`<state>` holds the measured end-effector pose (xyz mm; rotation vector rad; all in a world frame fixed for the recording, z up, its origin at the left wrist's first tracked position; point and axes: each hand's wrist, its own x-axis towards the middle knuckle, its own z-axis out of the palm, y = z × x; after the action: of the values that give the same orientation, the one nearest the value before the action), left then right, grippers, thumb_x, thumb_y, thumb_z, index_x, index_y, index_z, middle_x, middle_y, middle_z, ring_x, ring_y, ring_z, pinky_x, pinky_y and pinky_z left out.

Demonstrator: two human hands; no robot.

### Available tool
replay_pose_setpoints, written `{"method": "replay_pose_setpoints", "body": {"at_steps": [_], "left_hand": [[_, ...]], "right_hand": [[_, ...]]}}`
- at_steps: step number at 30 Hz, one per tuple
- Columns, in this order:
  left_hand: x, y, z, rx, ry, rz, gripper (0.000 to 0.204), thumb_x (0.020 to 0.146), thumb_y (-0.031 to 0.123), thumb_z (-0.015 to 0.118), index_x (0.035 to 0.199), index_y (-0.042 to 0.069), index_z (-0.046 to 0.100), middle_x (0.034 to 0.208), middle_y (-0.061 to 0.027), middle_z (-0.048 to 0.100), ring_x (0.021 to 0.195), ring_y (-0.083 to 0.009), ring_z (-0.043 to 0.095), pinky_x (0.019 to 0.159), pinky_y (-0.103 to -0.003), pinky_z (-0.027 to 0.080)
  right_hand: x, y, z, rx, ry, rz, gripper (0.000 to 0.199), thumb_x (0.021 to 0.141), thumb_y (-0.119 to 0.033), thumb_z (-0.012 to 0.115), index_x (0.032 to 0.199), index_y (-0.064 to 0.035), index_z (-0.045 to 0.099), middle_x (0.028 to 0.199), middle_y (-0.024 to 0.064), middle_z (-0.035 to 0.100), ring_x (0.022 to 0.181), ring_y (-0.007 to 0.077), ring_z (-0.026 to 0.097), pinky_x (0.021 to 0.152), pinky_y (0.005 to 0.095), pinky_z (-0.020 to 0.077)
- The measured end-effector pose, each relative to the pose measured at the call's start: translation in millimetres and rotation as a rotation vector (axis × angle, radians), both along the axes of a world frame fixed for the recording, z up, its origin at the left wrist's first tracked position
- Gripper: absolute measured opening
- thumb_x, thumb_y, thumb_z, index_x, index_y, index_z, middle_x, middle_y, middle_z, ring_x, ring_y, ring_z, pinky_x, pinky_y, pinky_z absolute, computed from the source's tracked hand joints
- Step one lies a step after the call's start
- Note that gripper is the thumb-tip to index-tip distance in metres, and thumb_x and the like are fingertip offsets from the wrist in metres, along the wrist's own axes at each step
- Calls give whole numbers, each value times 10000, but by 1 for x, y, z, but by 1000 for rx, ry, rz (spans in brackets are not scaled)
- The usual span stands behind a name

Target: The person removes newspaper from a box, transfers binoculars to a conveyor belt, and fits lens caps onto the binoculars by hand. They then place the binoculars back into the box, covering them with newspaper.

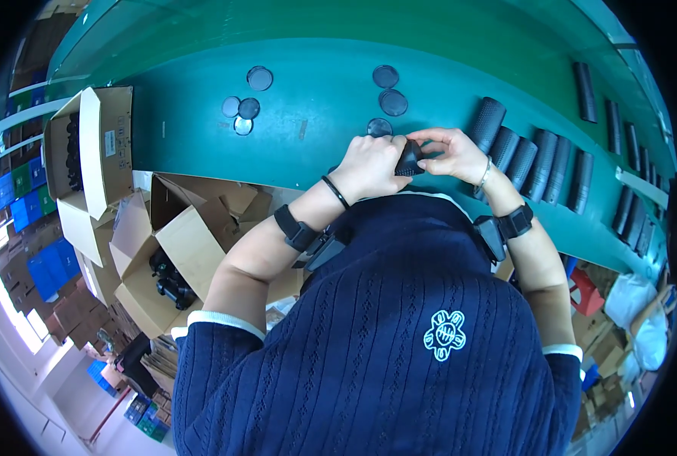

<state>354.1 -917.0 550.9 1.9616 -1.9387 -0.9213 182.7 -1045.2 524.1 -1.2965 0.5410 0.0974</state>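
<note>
A black textured tube (pixel 409 161) sits at the near edge of the green table, close to my body. My left hand (pixel 369 163) wraps round its left side. From the right, the fingers of my right hand (pixel 456 157) pinch its upper end; whether a small part is between them I cannot make out. Just beyond my hands lies a dark round disc, like a cap (pixel 379 128). Two more dark discs (pixel 392 102) lie farther out, overlapping or close together. To the right of my right hand, several black textured tubes (pixel 522 161) lie side by side.
Another group of round discs (pixel 248 108) lies on the left of the green table (pixel 194 140). More black tubes (pixel 585 93) lie at the far right, past a raised strip. Open cardboard boxes (pixel 109 144) stand at the left, one holding black parts (pixel 172 283).
</note>
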Motion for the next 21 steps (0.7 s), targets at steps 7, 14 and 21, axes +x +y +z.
{"method": "replay_pose_setpoints", "body": {"at_steps": [7, 14, 21], "left_hand": [[-3, 5, -3, 22, -63, -65, 501, 677, 300, 727, 1041, -6, 572, 860, -199, 655, 760, -366, 652, 653, -451, 506], [-5, 5, -4, 16, -69, -74, 482, 676, 285, 730, 1028, -2, 566, 873, -189, 653, 709, -360, 652, 614, -448, 506], [2, 0, -8, -14, 231, 302, 600, 706, 351, 746, 1140, 1, 523, 972, -209, 649, 910, -378, 641, 762, -434, 518]], "right_hand": [[2, 16, 9, -288, 44, 59, 465, 715, -25, 662, 1165, 53, 573, 958, 106, 652, 864, 169, 653, 746, 299, 549], [1, 19, -8, -647, -67, 31, 361, 666, 3, 546, 1019, 33, 611, 842, 209, 647, 741, 316, 657, 703, 343, 543], [-10, 5, -19, -104, -109, -53, 440, 791, -14, 623, 1218, -17, 516, 1101, 70, 592, 1088, 152, 548, 885, 340, 492]]}}
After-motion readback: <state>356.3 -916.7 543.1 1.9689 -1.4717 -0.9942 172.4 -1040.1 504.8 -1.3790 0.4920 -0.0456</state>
